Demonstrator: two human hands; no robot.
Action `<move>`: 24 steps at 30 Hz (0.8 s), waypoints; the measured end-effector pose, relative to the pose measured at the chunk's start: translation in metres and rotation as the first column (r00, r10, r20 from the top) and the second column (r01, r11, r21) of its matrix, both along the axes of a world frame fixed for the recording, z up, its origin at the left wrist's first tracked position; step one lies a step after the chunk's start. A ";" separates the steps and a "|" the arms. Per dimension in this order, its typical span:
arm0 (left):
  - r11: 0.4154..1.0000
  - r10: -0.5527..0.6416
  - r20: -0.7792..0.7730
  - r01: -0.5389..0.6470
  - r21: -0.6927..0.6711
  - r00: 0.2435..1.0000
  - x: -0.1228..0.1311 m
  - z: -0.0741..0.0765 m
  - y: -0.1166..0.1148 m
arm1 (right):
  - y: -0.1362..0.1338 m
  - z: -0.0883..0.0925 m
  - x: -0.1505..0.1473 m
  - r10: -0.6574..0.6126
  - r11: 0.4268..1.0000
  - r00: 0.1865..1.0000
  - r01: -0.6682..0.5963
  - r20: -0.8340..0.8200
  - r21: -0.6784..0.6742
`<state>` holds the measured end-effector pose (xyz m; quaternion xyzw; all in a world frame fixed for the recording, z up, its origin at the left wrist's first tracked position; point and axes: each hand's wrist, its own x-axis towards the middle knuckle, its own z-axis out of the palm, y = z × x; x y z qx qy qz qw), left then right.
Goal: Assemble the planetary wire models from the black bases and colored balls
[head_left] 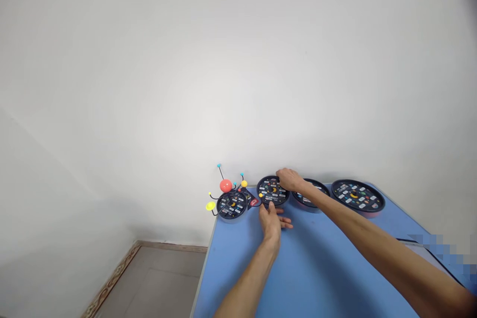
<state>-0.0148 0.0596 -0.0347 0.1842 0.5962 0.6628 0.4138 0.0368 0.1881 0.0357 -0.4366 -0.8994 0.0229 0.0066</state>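
Note:
A round black disc point(273, 189) with a dark rim, printed with small coloured planets and white labels, lies between my two hands. My right hand point(290, 179) reaches over from the right, its fingers closed at the far right part of the rim; the fingertips are partly hidden. At the near edge of the same disc is my left hand point(272, 221), palm turned inward. Its thumb touches the front rim and the other fingers are spread out to the right. A planet model point(225, 186) with coloured balls on bent black arms stands on another printed disc point(231, 205) to the left.
Two more printed discs, one partly behind my right wrist point(311, 198) and a larger one point(357, 196), line the back of the blue table point(298, 268). A dark card point(250, 199) lies beside the model. A white wall rises behind; a pale framed object point(425, 251) lies right.

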 end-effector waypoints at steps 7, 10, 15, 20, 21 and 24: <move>0.996 -0.068 -0.016 0.069 0.054 0.998 0.025 0.019 -0.020 | -0.029 0.031 0.041 -0.024 0.998 1.000 0.024 0.001 0.053; 0.989 -0.119 -0.034 0.122 0.086 0.992 0.036 0.026 -0.045 | -0.052 0.039 0.058 -0.031 0.997 0.999 0.032 -0.014 0.072; 0.972 -0.221 -0.033 0.223 0.078 0.975 0.042 0.018 -0.111 | -0.106 0.023 0.079 -0.016 0.999 1.000 0.017 -0.017 0.044; 0.959 -0.274 -0.004 0.273 -0.071 0.962 0.033 -0.002 -0.165 | -0.158 -0.012 0.085 -0.006 0.999 1.000 0.005 -0.024 -0.049; 0.958 -0.275 -0.004 0.273 -0.089 0.962 0.030 -0.004 -0.171 | -0.165 -0.017 0.085 -0.014 0.998 0.999 0.012 -0.030 -0.066; 0.950 -0.288 -0.014 0.284 -0.129 0.957 0.022 -0.005 -0.182 | -0.178 -0.027 0.082 -0.049 0.993 0.998 0.043 -0.048 -0.109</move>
